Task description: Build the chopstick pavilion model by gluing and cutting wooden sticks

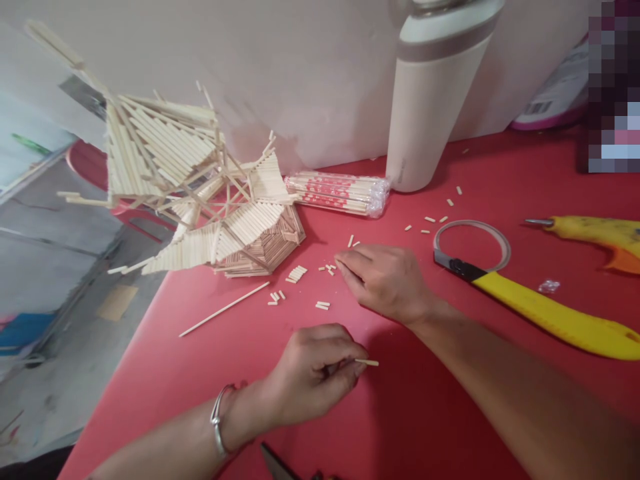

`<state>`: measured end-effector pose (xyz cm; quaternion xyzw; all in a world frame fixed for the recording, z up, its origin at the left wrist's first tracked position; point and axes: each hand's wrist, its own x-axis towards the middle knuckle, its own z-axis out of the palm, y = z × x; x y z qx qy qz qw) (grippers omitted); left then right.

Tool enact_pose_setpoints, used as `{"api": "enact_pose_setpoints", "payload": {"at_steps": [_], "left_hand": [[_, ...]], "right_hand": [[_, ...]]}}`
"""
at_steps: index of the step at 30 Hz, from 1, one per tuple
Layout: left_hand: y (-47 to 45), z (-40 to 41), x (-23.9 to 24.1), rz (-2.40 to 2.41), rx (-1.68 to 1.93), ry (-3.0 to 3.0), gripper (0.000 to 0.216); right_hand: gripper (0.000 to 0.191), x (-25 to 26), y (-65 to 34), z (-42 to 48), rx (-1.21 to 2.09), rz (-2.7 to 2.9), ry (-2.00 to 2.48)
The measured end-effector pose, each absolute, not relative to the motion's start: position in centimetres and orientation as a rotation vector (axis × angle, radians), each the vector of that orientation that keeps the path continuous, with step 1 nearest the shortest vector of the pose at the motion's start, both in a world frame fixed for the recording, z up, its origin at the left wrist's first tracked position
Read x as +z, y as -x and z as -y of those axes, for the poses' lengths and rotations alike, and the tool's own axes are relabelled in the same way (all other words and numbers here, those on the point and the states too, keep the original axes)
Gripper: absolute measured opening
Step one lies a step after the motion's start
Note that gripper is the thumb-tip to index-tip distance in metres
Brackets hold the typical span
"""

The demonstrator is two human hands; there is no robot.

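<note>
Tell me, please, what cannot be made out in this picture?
All in the head view:
- tumbler: its top is cut off by the upper edge.
- pixelated block: it hides whatever is in the upper right corner.
- dark tool: mostly cut off by the bottom edge, kind unclear.
- short stick: its inner end is hidden inside the left hand.
- right hand: its fingertips hide whether it grips one of the stick pieces.

Pale bare wood model [200, 193] on smooth matt red table [450, 400].
</note>
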<state>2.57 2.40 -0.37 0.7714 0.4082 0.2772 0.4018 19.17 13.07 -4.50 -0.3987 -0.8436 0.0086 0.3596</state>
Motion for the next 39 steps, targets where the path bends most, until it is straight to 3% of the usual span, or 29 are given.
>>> {"api": "enact_pose_setpoints", "payload": {"at_steps": [23,30,35,39], "left_hand": [[-0.8,-3.1,-2.0,-1.039,0.696,-2.152,0.016],[-1.3,-3.7,-2.5,-1.136,0.92,-2.283,0.015],[-1.5,-3.3,-2.1,-1.185,0.972,-2.384,0.021],[-1.4,-3.0,-2.6,-1.228,0.91,-2.362,0.021]], "right_hand": [[0.028,-2.7,-18.8,-13.9,0.135,2.393,1.137],[0.032,-2.7,-18.7,-13.8,0.097,2.432,1.161],[0.029,-0.4,-19.6,-13.1,0.168,2.331,1.338],[0.016,2.8,-23.7,-14.0,0.142,2.142,1.671]]}}
